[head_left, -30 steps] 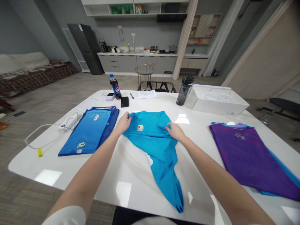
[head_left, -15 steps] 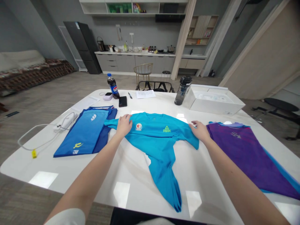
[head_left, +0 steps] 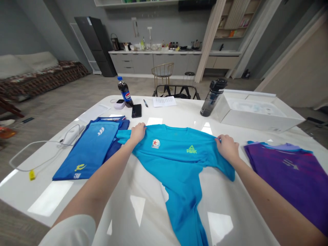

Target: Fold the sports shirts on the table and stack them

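Turquoise shirt (head_left: 179, 167) with green "PEAK" lettering (head_left: 191, 151) beneath triangle logo (head_left: 191, 147)

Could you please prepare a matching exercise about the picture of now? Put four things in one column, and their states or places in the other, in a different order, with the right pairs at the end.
Things
1. turquoise shirt
2. purple shirt
3. cola bottle
4. white box

States or places
A. open, beyond the purple shirt
B. gripped by the left hand and right hand
C. standing, with a blue cap
D. showing a grey mark

Right pairs: 1-B, 2-D, 3-C, 4-A
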The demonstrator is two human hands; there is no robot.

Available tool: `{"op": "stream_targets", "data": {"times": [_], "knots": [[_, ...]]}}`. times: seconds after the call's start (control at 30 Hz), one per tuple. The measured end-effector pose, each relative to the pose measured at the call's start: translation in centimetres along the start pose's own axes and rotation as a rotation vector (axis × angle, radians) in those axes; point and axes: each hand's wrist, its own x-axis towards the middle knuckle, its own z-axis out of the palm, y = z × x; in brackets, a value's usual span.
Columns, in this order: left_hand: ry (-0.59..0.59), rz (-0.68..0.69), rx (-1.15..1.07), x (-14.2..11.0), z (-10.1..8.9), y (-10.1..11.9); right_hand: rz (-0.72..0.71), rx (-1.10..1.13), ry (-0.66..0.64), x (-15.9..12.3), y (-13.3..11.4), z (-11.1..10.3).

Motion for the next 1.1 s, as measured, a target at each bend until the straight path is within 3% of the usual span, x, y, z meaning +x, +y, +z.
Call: {"op": "stream_targets", "data": {"times": [0.2,0.33,0.43,0.5,0.57,0.7,0.8,0.9,1.0,1.1], "knots": [[0.127,0.035,-0.059,5.2,0.9,3.7,0.159,-0.027,0.183,5.7,1.1,-0.1],[0.175,0.029,-0.076,7.9,1.9,6.2,0.223,0.029,0.112,9.2,1.2,1.1],[0.205,0.119,-0.093,7.6,2.2,7.9,0.197,0.076,0.123,9.2,0.0,1.2],[0.099,0.288,-0.112,6.1,2.1,9.1,0.091,0.102,0.186,7.4,-1.5,0.9],[-0.069,0.439,-0.157,3.8,2.0,10.2,-0.093,0.164,0.168,4.4,-3.2,0.6],[-0.248,0.498,-0.200,-2.4,1.8,11.6,-0.375,0.252,-0.022,-2.8,-5.8,1.0],[-0.255,0.509,-0.175,-6.6,1.3,12.1,-0.363,0.212,-0.077,-6.4,-5.9,1.1],[-0.193,0.573,-0.215,-9.8,0.2,13.4,-0.267,0.218,0.003,-8.3,-5.0,0.0],[-0.187,0.671,-0.293,-12.4,-0.5,15.9,-0.225,0.250,0.044,-10.6,-4.1,-1.7],[-0.204,0.687,-0.325,-14.4,-0.2,19.0,-0.168,0.255,-0.045,-13.0,-3.7,-2.3]]}}
